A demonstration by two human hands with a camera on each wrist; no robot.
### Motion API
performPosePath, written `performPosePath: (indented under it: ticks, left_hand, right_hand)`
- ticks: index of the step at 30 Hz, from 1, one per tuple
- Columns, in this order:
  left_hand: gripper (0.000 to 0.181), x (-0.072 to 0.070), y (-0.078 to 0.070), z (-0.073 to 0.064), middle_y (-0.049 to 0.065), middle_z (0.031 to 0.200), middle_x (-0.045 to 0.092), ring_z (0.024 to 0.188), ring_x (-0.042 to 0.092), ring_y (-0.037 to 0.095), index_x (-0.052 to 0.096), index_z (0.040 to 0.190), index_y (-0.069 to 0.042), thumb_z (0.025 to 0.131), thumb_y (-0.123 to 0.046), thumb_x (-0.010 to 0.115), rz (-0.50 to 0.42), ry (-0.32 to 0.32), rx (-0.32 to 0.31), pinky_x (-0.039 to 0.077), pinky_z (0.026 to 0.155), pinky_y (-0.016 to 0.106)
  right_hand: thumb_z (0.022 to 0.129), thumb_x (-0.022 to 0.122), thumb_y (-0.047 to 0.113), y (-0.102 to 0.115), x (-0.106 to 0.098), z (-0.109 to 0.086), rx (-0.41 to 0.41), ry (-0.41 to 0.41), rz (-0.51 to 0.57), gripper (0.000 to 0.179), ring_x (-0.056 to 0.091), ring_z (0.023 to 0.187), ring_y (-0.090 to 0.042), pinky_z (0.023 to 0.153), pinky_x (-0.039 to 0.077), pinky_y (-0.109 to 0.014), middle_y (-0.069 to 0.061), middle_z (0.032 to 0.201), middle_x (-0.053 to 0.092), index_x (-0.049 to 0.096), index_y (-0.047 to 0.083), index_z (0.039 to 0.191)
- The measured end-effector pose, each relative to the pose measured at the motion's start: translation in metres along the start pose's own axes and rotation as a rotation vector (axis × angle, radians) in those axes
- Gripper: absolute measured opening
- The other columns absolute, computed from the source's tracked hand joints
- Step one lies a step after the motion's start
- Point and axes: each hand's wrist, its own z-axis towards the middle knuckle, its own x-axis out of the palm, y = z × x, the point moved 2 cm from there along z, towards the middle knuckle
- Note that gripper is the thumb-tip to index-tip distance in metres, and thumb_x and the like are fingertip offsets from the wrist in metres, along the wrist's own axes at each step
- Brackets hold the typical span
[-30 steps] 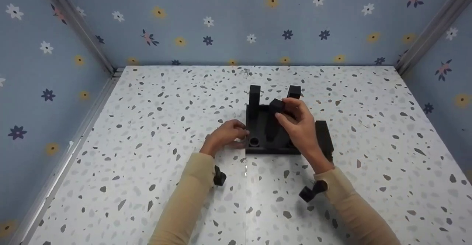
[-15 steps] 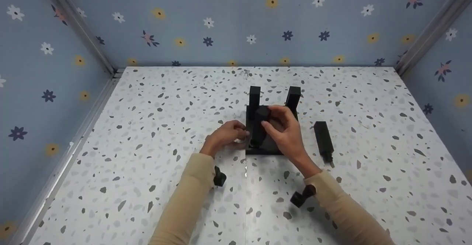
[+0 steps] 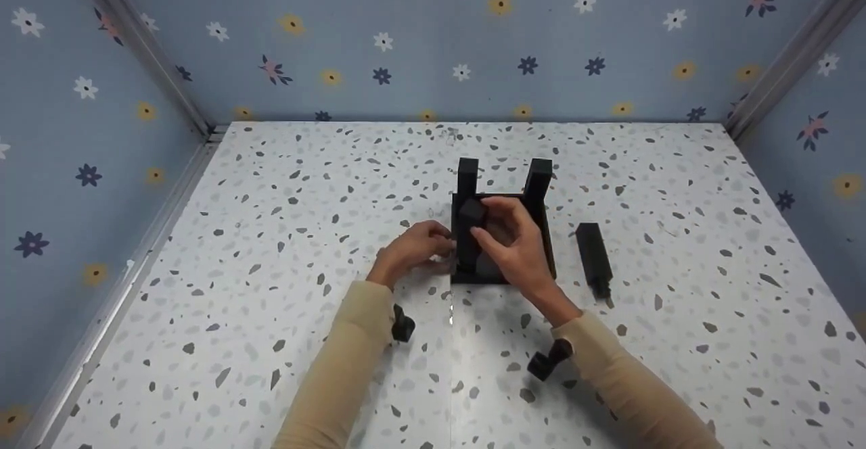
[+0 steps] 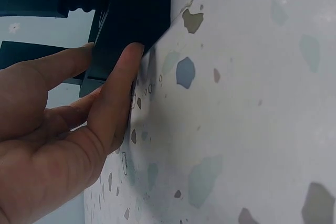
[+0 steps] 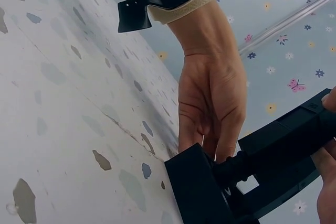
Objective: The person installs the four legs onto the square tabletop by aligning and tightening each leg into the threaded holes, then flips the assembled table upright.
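A black square tabletop [image 3: 497,274] lies underside up, with two black legs standing at its back corners, a back-left leg [image 3: 467,173] and a back-right leg [image 3: 539,178]. My right hand [image 3: 517,246] pinches a third table leg [image 3: 468,239] between thumb and fingers, nearly upright over the front-left corner. In the right wrist view the threaded end [image 5: 233,169] of this leg is exposed right at the corner. My left hand [image 3: 416,245] rests against the tabletop's left side; its fairly straight fingers [image 4: 118,80] touch that edge in the left wrist view.
A loose black table leg [image 3: 593,256] lies to the right of the tabletop, threaded end towards me. Everything sits on a white speckled table [image 3: 304,185]. Floral-patterned walls [image 3: 433,36] enclose the back and both sides. Small black camera mounts [image 3: 549,361] project from both sleeves.
My right hand has brought the held leg leftward and turned it more upright, down to the front-left corner. My left hand has stayed at the tabletop's side.
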Motion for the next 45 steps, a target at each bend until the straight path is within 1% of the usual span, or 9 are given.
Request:
performPosePath:
  ticks: [4,9,17,22,28,34,37,43,45]
  left_hand:
    - [0.024,0.000,0.000,0.001,0.010,0.109,0.064,0.102,0.061,0.020,0.058,0.117,-0.006,0.094,-0.015,0.056,0.018,-0.002,-0.004,0.054,0.086,0.032]
    - [0.026,0.000,0.000,0.001,0.009,0.109,0.063,0.103,0.060,0.021,0.058,0.117,-0.006,0.093,-0.015,0.055,0.039,-0.003,0.002,0.054,0.088,0.033]
    - [0.025,-0.001,0.000,0.000,0.010,0.109,0.063,0.103,0.061,0.021,0.057,0.116,-0.006,0.093,-0.014,0.056,0.022,0.004,0.006,0.054,0.087,0.033]
    - [0.025,-0.001,0.000,-0.001,0.009,0.110,0.063,0.104,0.061,0.022,0.057,0.117,-0.007,0.093,-0.015,0.055,0.018,0.001,-0.002,0.053,0.089,0.034]
    - [0.027,-0.002,0.000,-0.002,0.009,0.110,0.063,0.103,0.061,0.020,0.057,0.119,-0.007,0.093,-0.015,0.055,0.013,-0.001,-0.005,0.053,0.089,0.033]
    - [0.028,-0.002,-0.002,-0.003,0.009,0.112,0.061,0.102,0.059,0.021,0.057,0.119,-0.005,0.093,-0.012,0.056,-0.007,0.000,0.000,0.055,0.086,0.031]
    - [0.028,-0.002,-0.002,-0.004,0.010,0.112,0.062,0.103,0.060,0.021,0.057,0.120,-0.006,0.093,-0.012,0.056,-0.008,-0.001,-0.005,0.055,0.086,0.031]
    - [0.028,-0.001,-0.001,-0.003,0.009,0.111,0.063,0.107,0.060,0.022,0.057,0.120,-0.008,0.093,-0.014,0.054,0.007,-0.003,-0.012,0.052,0.092,0.034]
    - [0.028,-0.002,0.000,-0.003,0.009,0.111,0.064,0.107,0.060,0.022,0.057,0.120,-0.008,0.093,-0.014,0.054,0.015,-0.005,-0.011,0.052,0.093,0.035]
  right_hand:
    - [0.084,0.067,-0.005,-0.010,-0.001,0.001,-0.015,0.012,0.013,0.040,0.059,0.108,-0.022,0.097,0.050,-0.043,-0.015,0.119,0.056,0.052,-0.005,0.120]
    - [0.083,0.066,-0.010,-0.001,0.001,-0.003,0.005,0.034,0.013,0.040,0.058,0.109,-0.023,0.098,0.050,-0.042,-0.019,0.120,0.055,0.049,-0.010,0.119]
    - [0.081,0.067,-0.011,-0.002,0.000,-0.004,-0.027,0.075,-0.013,0.040,0.059,0.105,-0.022,0.094,0.052,-0.045,-0.019,0.117,0.056,0.049,-0.012,0.117]
    - [0.081,0.068,-0.010,0.000,0.000,-0.005,-0.070,0.107,-0.058,0.039,0.059,0.101,-0.021,0.087,0.055,-0.038,-0.018,0.116,0.056,0.050,-0.012,0.116]
    - [0.084,0.066,-0.007,0.001,0.001,-0.006,-0.127,0.100,-0.103,0.034,0.060,0.096,-0.020,0.080,0.056,-0.036,-0.019,0.113,0.056,0.051,-0.012,0.114]
    - [0.092,0.055,-0.005,0.004,0.001,-0.005,-0.167,0.062,-0.118,0.018,0.059,0.094,-0.017,0.080,0.052,-0.022,-0.021,0.107,0.056,0.054,-0.012,0.109]
    - [0.091,0.057,-0.005,0.003,0.000,-0.002,-0.121,0.058,-0.080,0.018,0.059,0.097,-0.017,0.083,0.051,-0.022,-0.022,0.108,0.055,0.055,-0.011,0.108]
    - [0.093,0.060,0.006,-0.013,-0.002,0.003,0.131,0.079,0.041,0.022,0.057,0.105,-0.019,0.089,0.049,-0.025,-0.018,0.117,0.054,0.055,-0.003,0.112]
    - [0.094,0.059,0.009,-0.017,-0.002,0.005,0.189,0.094,0.061,0.024,0.057,0.107,-0.020,0.091,0.049,-0.026,-0.016,0.119,0.055,0.056,0.000,0.115]
